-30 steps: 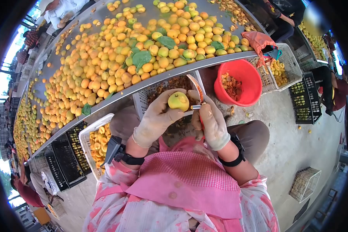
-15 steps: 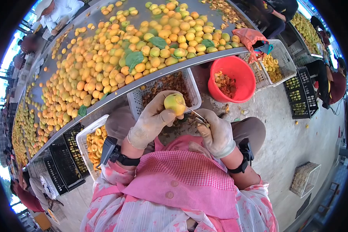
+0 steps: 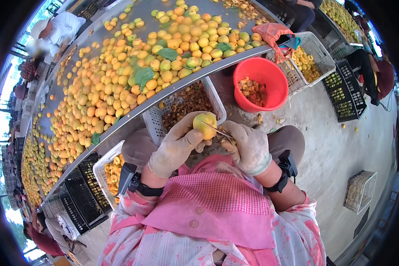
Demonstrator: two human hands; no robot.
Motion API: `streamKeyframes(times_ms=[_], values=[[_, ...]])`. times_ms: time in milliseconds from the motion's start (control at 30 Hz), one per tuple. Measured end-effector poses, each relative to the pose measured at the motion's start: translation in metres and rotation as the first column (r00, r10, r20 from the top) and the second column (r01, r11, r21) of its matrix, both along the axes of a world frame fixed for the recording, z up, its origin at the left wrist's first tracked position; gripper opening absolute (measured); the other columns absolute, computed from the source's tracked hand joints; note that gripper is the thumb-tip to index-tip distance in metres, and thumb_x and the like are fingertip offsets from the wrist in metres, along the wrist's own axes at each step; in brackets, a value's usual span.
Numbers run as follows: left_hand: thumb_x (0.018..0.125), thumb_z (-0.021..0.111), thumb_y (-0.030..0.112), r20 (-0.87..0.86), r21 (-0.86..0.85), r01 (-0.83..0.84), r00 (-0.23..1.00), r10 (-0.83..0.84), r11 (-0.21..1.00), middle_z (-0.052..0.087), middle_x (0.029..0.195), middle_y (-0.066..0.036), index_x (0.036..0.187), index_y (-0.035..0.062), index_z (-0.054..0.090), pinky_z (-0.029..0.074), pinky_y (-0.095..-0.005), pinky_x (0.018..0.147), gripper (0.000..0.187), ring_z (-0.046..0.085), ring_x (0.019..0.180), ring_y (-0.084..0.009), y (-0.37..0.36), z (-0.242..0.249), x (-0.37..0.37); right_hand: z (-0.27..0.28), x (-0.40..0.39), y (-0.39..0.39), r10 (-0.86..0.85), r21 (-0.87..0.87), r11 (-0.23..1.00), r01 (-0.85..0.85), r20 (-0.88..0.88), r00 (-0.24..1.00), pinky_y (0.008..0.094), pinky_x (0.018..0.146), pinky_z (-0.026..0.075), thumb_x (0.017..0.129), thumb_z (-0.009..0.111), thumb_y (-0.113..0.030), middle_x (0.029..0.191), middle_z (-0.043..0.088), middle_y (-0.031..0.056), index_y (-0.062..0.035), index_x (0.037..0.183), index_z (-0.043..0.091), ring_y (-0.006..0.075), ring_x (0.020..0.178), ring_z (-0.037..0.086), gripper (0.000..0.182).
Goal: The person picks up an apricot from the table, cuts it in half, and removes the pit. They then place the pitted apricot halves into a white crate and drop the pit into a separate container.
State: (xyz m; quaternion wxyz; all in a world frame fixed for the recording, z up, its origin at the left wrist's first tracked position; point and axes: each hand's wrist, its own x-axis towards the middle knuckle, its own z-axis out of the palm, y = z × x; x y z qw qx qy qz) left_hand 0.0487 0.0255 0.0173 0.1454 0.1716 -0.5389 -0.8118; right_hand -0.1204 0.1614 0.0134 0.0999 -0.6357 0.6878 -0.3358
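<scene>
In my gloved left hand (image 3: 179,141) a yellow-green apricot (image 3: 204,125) is gripped between thumb and fingers. My gloved right hand (image 3: 248,147) is closed around the handle of a small knife (image 3: 217,131), its thin blade lying against the apricot's face. Most of the handle is hidden by my fingers. Both hands are over my lap, just in front of a white crate (image 3: 154,126) holding brown scraps. Beyond it, a metal table (image 3: 142,104) carries a large heap of apricots (image 3: 119,88) with a few green leaves.
A red bucket (image 3: 277,95) with cut scraps stands right of the crate. Past it are white crates (image 3: 326,57) of cut fruit and a black crate (image 3: 351,106). At my left sits another white crate (image 3: 98,170) of halves. Co-workers (image 3: 60,29) sit around the table.
The knife blade has shifted from the apricot's right edge to across its front. The apricot has turned in my left hand. My view has tilted slightly.
</scene>
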Motion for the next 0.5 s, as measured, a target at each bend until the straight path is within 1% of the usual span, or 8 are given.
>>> streamKeyframes(times_ms=[167, 233, 267, 333, 367, 433, 500], values=[[0.091, 0.062, 0.049, 0.067, -0.013, 0.046, 0.997, -0.045, 0.999, 0.058, 0.105, -0.004, 0.135, -0.002, 0.044, 0.042, -0.0222, 0.067, 0.069, 0.054, 0.085, -0.0104, 0.004, 0.01, -0.003, 0.005, -0.003, 0.002, -0.018, 0.053, 0.998, 0.02, -0.049, 0.999, 0.0431, 0.061, 0.049, 0.083, 0.065, -0.031, 0.084, 0.064, 0.0114, -0.0087, 0.111, 0.056, 0.0337, 0.075, 0.064, 0.037], [0.097, 0.055, 0.026, 0.036, -0.077, 0.085, 0.996, -0.083, 0.993, 0.057, 0.102, -0.003, 0.133, 0.0008, 0.045, 0.046, -0.0226, 0.07, 0.045, 0.052, 0.083, -0.0092, 0.006, 0.016, -0.005, -0.001, -0.005, 0.002, -0.008, -0.011, 1.0, 0.007, -0.066, 0.998, 0.0425, 0.059, 0.048, 0.083, 0.065, -0.032, 0.079, 0.062, 0.0101, -0.0089, 0.109, 0.057, 0.0325, 0.072, 0.063, 0.036], [0.097, 0.055, 0.026, 0.038, -0.078, 0.092, 0.995, -0.089, 0.993, 0.057, 0.102, -0.003, 0.133, 0.0008, 0.045, 0.046, -0.0226, 0.07, 0.045, 0.052, 0.083, -0.0092, 0.007, 0.017, -0.005, -0.003, -0.005, 0.002, -0.015, -0.012, 1.0, 0.014, -0.064, 0.998, 0.0425, 0.059, 0.048, 0.083, 0.065, -0.032, 0.079, 0.062, 0.0101, -0.0089, 0.109, 0.057, 0.0325, 0.072, 0.063, 0.036], [0.096, 0.056, 0.026, 0.055, -0.089, 0.101, 0.994, -0.096, 0.991, 0.057, 0.101, -0.003, 0.133, 0.0005, 0.044, 0.045, -0.0218, 0.069, 0.046, 0.052, 0.082, -0.0091, 0.008, 0.017, -0.006, -0.006, -0.008, 0.003, -0.03, -0.116, 0.993, 0.016, -0.124, 0.992, 0.0425, 0.055, 0.044, 0.09, 0.055, -0.039, 0.072, 0.057, 0.0097, -0.0078, 0.107, 0.059, 0.0327, 0.065, 0.059, 0.036], [0.096, 0.056, 0.026, 0.056, -0.09, 0.108, 0.993, -0.103, 0.99, 0.057, 0.101, -0.003, 0.133, 0.0005, 0.044, 0.045, -0.0218, 0.069, 0.046, 0.052, 0.082, -0.0091, 0.009, 0.018, -0.006, -0.006, -0.008, 0.003, -0.038, -0.117, 0.993, 0.023, -0.123, 0.992, 0.0425, 0.055, 0.044, 0.09, 0.055, -0.039, 0.072, 0.057, 0.0097, -0.0078, 0.107, 0.059, 0.0327, 0.065, 0.059, 0.036], [0.096, 0.057, 0.027, 0.088, -0.046, 0.113, 0.99, -0.108, 0.993, 0.057, 0.099, -0.003, 0.132, 0.0004, 0.045, 0.045, -0.0212, 0.069, 0.046, 0.052, 0.082, -0.0089, 0.011, 0.02, -0.007, -0.007, -0.008, 0.004, -0.081, -0.162, 0.986, 0.05, -0.191, 0.978, 0.0416, 0.054, 0.044, 0.089, 0.056, -0.038, 0.071, 0.055, 0.009, -0.0081, 0.106, 0.06, 0.0315, 0.063, 0.058, 0.034], [0.097, 0.057, 0.028, 0.099, -0.041, 0.119, 0.988, -0.115, 0.992, 0.058, 0.099, -0.003, 0.132, 0.0003, 0.046, 0.045, -0.0208, 0.068, 0.046, 0.052, 0.081, -0.0087, 0.012, 0.021, -0.008, -0.009, -0.009, 0.006, -0.092, -0.158, 0.986, 0.058, -0.212, 0.973, 0.0416, 0.054, 0.044, 0.089, 0.057, -0.036, 0.071, 0.055, 0.009, -0.0084, 0.107, 0.06, 0.0311, 0.063, 0.058, 0.033]])
